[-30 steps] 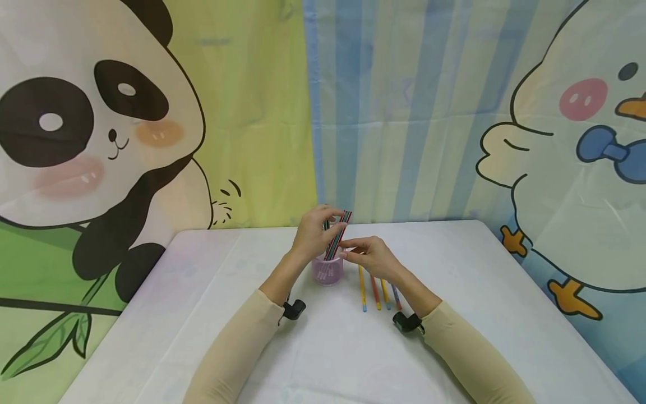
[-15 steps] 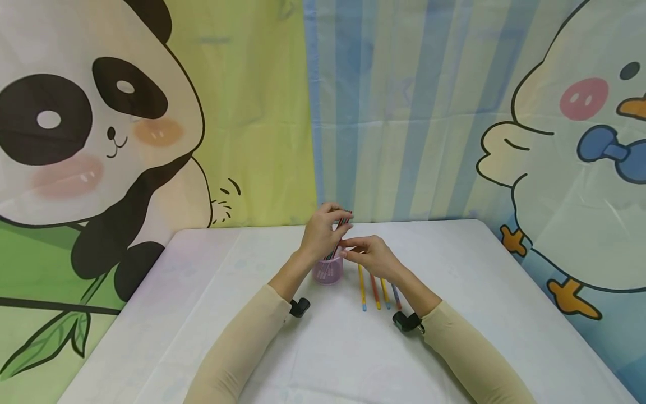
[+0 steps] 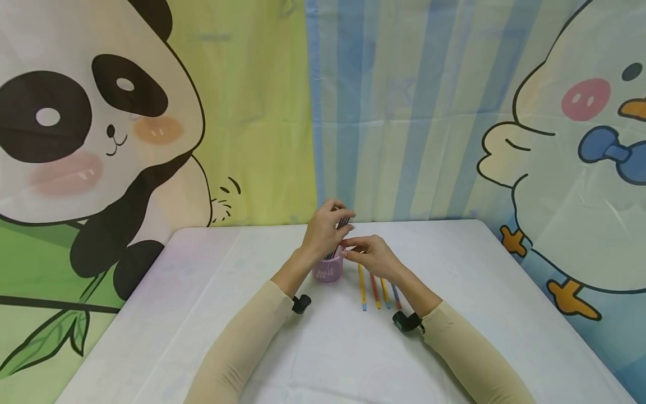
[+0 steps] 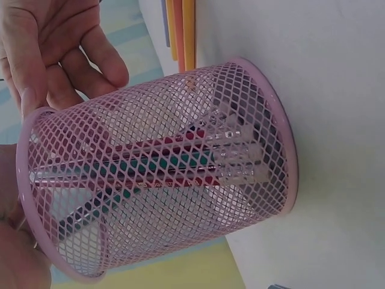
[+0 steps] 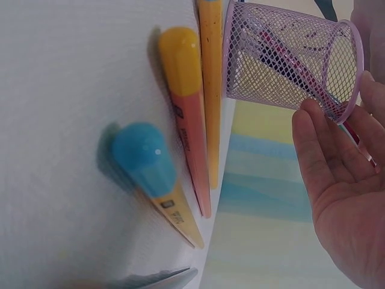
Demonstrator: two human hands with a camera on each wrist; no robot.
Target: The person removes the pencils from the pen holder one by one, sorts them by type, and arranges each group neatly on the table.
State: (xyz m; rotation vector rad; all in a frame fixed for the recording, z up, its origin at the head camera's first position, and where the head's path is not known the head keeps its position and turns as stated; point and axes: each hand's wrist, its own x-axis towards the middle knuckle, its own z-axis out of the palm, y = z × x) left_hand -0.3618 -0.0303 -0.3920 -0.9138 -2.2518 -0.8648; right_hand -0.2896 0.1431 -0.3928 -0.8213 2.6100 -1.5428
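Observation:
A pink mesh pencil cup (image 3: 328, 271) stands upright at the far middle of the table. Inside it lean several red and green pencils (image 4: 174, 159), whose lower ends show through the mesh near the base. My left hand (image 3: 324, 229) is over the cup, fingers and thumb around the upper ends of these pencils (image 3: 342, 223). At the cup's right side, my right hand (image 3: 372, 255) pinches the rim, with its fingers (image 5: 310, 129) against the outer mesh. The upper pencil ends are partly hidden behind the left fingers in the head view.
Right of the cup, several bright pencils lie side by side on the white table (image 3: 202, 325), among them a yellow one with a blue end (image 5: 144, 159) and a red one with a yellow end (image 5: 183, 78). A cartoon-printed curtain (image 3: 404, 112) hangs behind the table.
My left hand has moved a little to the right, and the tops of the pencils show slightly lower. My right hand has stayed at the cup's rim.

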